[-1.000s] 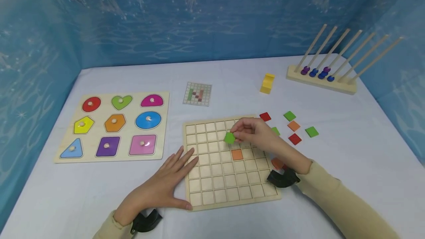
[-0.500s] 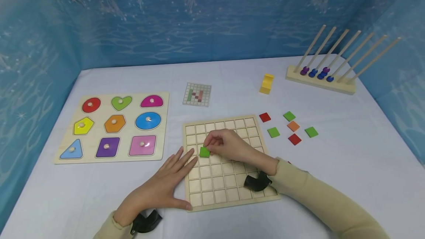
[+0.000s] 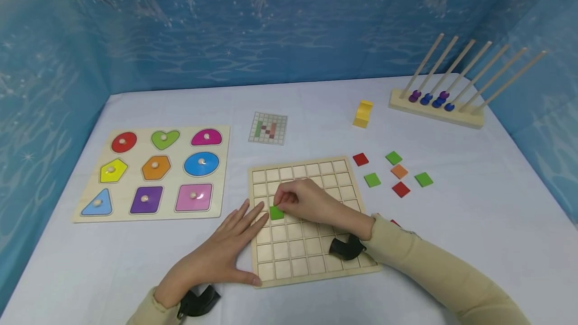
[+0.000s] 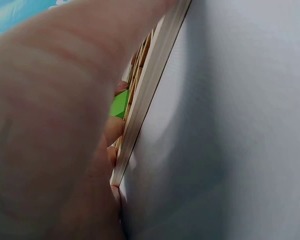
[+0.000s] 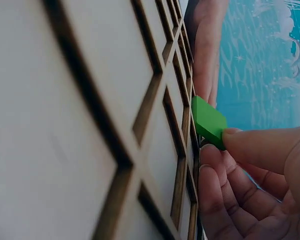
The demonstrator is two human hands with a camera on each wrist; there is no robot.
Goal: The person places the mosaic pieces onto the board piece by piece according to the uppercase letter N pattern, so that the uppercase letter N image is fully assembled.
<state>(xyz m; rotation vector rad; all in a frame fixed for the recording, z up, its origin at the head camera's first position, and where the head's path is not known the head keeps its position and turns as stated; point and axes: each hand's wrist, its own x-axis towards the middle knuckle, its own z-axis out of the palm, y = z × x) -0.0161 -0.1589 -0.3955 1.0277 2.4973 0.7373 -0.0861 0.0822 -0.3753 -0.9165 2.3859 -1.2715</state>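
Observation:
Between the thumb and fingers of my right hand (image 3: pixel 311 202) a small square green tile (image 3: pixel 277 213) is pinched. It sits over a cell near the left side of the wooden grid board (image 3: pixel 298 247). In the right wrist view the green tile (image 5: pixel 208 120) tilts, one edge right at the grid. My left hand (image 3: pixel 221 250) rests with spread, straight fingers on the board's left edge, thumb at the near left corner. Its fingers are close beside the tile. The orange tile seen earlier on the board is hidden by my right hand.
Loose green, red (image 3: pixel 401 189) and orange (image 3: pixel 399 171) tiles lie right of the board. Behind it are a patterned grid card (image 3: pixel 268 128) and a yellow block (image 3: pixel 363 114). A knobbed shape puzzle (image 3: pixel 171 214) lies left; a peg stand with beads (image 3: pixel 435 113) stands back right.
My right hand has carried the green tile leftward and nearer across the board, then lowered it slightly over a left-side cell. The left hand has stayed in place.

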